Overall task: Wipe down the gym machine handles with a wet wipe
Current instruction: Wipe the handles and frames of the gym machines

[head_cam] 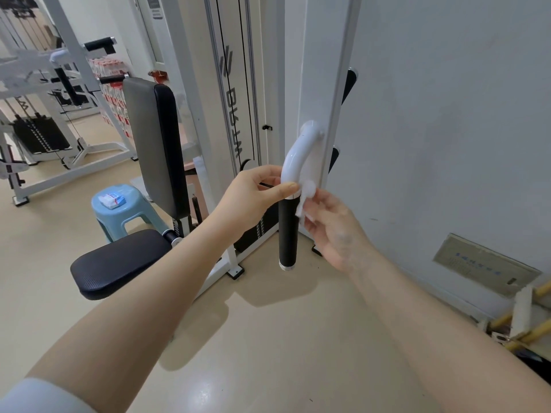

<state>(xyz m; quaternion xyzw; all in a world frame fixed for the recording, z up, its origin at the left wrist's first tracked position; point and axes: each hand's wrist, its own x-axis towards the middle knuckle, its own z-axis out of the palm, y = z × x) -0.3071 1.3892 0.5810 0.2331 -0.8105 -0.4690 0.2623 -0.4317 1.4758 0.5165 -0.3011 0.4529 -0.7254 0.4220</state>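
Note:
A gym machine handle hangs in front of me: a curved white tube bolted to the white frame, ending in a black grip with chrome end caps. My left hand pinches the white tube just above the grip, thumb on the front. My right hand holds a crumpled white wet wipe against the right side of the handle, at the top of the black grip. Two more black grips stick out behind the frame post.
The machine's black seat and upright back pad stand to the left. A light blue stool carries a pack of wipes. A grey wall is close on the right. Other white machines fill the far left.

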